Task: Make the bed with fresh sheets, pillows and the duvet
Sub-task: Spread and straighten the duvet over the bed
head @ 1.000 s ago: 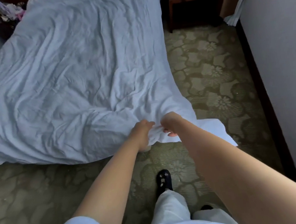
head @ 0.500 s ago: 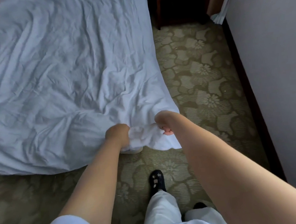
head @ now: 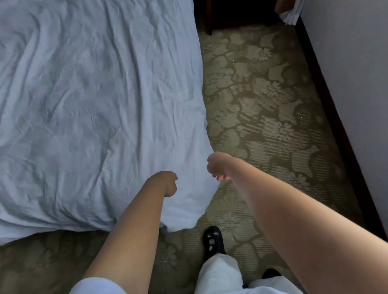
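Both fists were curled over the near right corner of the duvet [head: 84, 105] — left hand [head: 165, 182] bunching cloth, right hand [head: 217, 166] at its edge, grip unclear — a soft, light, floppy thing best gripped by corners.

No readable text, labels, brands or nos. anywhere in view. The black shoe [head: 213, 242] has small pale marks on its top, too small and blurred to read as letters. Carpet [head: 262, 107] shows only a floral pattern, no writing.
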### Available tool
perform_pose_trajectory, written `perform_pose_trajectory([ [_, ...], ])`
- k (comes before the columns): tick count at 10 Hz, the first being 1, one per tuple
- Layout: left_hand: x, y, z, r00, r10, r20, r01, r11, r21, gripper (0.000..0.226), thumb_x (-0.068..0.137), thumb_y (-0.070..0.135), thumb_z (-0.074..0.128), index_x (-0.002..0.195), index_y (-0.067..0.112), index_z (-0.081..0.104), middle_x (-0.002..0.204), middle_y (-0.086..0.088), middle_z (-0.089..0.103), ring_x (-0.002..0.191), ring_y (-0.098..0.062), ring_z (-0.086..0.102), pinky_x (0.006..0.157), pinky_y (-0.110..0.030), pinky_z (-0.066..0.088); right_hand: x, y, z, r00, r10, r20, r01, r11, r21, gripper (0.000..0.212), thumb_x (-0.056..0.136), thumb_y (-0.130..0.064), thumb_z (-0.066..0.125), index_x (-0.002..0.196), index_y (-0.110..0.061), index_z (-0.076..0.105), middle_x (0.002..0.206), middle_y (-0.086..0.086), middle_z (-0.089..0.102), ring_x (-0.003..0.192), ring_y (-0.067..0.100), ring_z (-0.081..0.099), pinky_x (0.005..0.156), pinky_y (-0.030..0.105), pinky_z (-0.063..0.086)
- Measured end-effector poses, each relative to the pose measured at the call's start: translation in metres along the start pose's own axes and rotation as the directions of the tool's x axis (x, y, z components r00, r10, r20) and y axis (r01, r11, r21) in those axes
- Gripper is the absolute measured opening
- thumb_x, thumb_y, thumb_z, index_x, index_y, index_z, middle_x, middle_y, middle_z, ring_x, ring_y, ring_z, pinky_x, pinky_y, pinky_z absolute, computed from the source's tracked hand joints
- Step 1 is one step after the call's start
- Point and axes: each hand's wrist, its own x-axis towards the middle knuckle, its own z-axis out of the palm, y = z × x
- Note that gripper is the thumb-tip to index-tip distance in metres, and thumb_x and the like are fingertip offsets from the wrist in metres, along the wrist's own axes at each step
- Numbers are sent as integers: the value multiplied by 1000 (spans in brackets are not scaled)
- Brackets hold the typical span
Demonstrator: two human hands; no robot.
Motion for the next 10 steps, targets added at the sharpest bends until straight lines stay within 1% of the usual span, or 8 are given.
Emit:
perform_pose_trajectory([
  [1, 9, -4, -28, 999, 21, -43, -22, 999, -28, 57, 97, 3, 33, 150, 20, 25, 158, -4, 18, 143, -22, 23, 116, -31, 23, 3, -21, -13, 999, -42, 18, 43, 998, -39, 46, 98, -7, 28, 143, -3, 30, 125, 21, 57, 111, 27, 62, 77, 32, 49],
  [3, 14, -10, -109, 985, 32, -171, -35, 999, -12, 54, 97, 6, 34, 149, 20, 28, 156, -4, 23, 140, -23, 29, 112, -30, 29, 11, -66, -59, 994, -104, -40, 102, 993, -67, 42, 98, -3, 30, 140, 0, 35, 127, 20, 58, 114, 29, 60, 96, 35, 48],
  [5, 14, -7, -185, 958, -10, -285, 3, 1000, -27, 54, 95, 6, 35, 146, 24, 35, 150, -4, 33, 131, -24, 41, 105, -33, 40, 6, -112, -131, 951, -258, -169, 249, 966, -73, 38, 94, -4, 48, 132, 1, 48, 125, 21, 58, 112, 34, 60, 77, 33, 48],
  [6, 17, -1, -228, 929, -39, -367, 12, 997, -76, 54, 94, 5, 35, 145, 23, 37, 148, -4, 36, 128, -24, 45, 101, -31, 42, 11, -131, -168, 933, -300, -200, 280, 952, -122, 38, 93, -3, 48, 131, 1, 50, 123, 21, 60, 111, 33, 61, 69, 31, 48],
  [7, 13, 17, -286, 904, -94, -417, 51, 992, -112, 52, 95, 6, 36, 143, 23, 40, 146, -3, 38, 125, -24, 47, 97, -30, 43, 24, -155, -224, 904, -349, -247, 307, 932, -194, 40, 90, 2, 42, 130, 1, 50, 119, 20, 62, 109, 32, 61, 80, 34, 51],
  [8, 13, 30, -314, 896, -111, -430, 68, 991, -114, 51, 94, 6, 36, 142, 22, 41, 143, -3, 41, 122, -24, 49, 94, -29, 44, 29, -168, -263, 891, -374, -259, 326, 922, -211, 41, 90, 3, 38, 130, 1, 49, 121, 18, 61, 110, 31, 60, 94, 37, 50],
  [9, 19, 33, -366, 852, -137, -505, 48, 982, -185, 49, 94, 5, 36, 141, 20, 43, 140, -4, 44, 117, -24, 53, 89, -28, 45, 35, -187, -309, 843, -427, -326, 403, 904, -141, 41, 93, -3, 38, 133, -4, 47, 127, 16, 56, 114, 30, 57, 99, 40, 47],
  [10, 29, 32, -379, 852, -157, -499, 70, 979, -189, 46, 94, 5, 36, 137, 18, 47, 136, -5, 47, 115, -24, 54, 86, -28, 45, 42, -195, -323, 825, -457, -332, 437, 889, -136, 41, 95, -6, 38, 134, -5, 47, 130, 15, 54, 117, 29, 55, 100, 39, 45],
])
